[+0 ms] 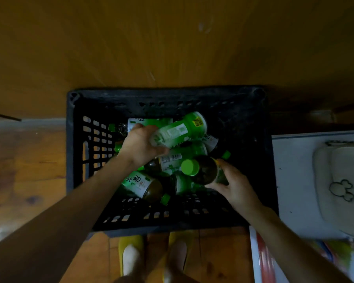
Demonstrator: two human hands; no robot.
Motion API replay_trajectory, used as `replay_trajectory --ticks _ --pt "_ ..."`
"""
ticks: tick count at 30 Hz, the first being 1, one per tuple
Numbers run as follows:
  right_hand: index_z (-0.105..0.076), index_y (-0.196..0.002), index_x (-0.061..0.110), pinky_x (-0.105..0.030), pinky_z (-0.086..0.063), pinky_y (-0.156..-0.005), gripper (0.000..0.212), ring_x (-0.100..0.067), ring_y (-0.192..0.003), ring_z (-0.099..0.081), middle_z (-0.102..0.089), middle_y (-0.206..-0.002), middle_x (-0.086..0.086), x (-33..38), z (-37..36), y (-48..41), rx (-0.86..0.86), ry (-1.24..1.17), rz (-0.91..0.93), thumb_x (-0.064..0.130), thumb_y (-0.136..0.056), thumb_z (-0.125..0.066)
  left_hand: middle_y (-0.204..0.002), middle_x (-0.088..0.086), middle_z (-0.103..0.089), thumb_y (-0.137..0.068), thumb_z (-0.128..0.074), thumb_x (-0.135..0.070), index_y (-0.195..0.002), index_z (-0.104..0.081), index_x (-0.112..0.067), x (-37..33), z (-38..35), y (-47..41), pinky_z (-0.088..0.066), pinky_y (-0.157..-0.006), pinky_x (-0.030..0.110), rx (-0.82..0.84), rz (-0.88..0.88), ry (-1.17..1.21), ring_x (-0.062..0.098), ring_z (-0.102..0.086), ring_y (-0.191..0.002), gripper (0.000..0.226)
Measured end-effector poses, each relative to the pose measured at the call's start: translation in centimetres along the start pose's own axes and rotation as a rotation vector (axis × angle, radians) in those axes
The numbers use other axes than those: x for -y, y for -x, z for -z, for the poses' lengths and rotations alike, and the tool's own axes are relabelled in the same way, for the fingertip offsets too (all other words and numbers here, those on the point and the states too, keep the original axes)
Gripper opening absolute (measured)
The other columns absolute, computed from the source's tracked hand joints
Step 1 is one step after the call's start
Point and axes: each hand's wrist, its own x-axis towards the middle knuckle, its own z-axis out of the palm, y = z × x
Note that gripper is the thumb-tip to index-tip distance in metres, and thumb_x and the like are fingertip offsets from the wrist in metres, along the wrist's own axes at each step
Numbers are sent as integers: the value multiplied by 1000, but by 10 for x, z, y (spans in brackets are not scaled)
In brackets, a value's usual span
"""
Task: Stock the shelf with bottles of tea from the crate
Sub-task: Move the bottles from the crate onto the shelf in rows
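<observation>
Crate [70, 152] holds bottles [145, 185]; left grip [140, 146] clasps pale bottle [180, 128], right grip [236, 188] green-capped bottle [200, 169].

The single head camera looked almost straight down, close above the crate [168, 92] at frame centre, feet [131, 260] at the bottom edge.

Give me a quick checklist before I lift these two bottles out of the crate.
1. Left hand grips the pale-labelled bottle: ok.
2. Right hand grips the dark bottle: ok.
3. Green cap in place on the dark bottle: ok.
4. Cap on the pale-labelled bottle: hidden by the hand, cannot tell.
5. No loose bottles on top of either held one inside the crate: ok.
6. Free shelf space: shelf not in view, cannot tell.
</observation>
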Motion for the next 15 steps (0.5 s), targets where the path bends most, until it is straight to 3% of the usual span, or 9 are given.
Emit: replay_trajectory --ticks 3,6,10,15 --pt "-53 -122 13 -17 -44 -92 55 -7 -110 -56 -60 -117 0 40 28 32 -73 -168 -14 27 -73 -74 -122 11 -56 -75 -73 -31 -126 -51 -8 -26 37 51 -35 -77 24 -52 56 112 28 -51 -113 59" --pt "-54 -111 26 -3 -42 -80 45 15 -96 -54 -61 -103 12 90 63 67 -121 -270 9 31 -72 -75 -98 5 -60 -75 -73 -28 -116 -57 -10 -56 78 104 -36 -65 24 -112 81 175 22 -57 -92 48" --pt "-52 -101 40 -1 -41 -75 41 16 -93 -56 -61 -94 25 161 114 123 -209 -348 25 46 -64 -68 -86 -1 -55 -73 -75 -27 -108 -60 -11 -99 139 173 -35 -51 20 -182 76 162 16 -51 -75 42" --pt "-59 -97 37 1 -40 -71 34 16 -89 -57 -67 -90 26 238 171 195 -370 -454 -54 30 -67 -75 -94 -3 -56 -71 -76 -30 -116 -58 -20 -151 218 257 -34 -56 10 -247 -44 218 14 -52 -81 49"
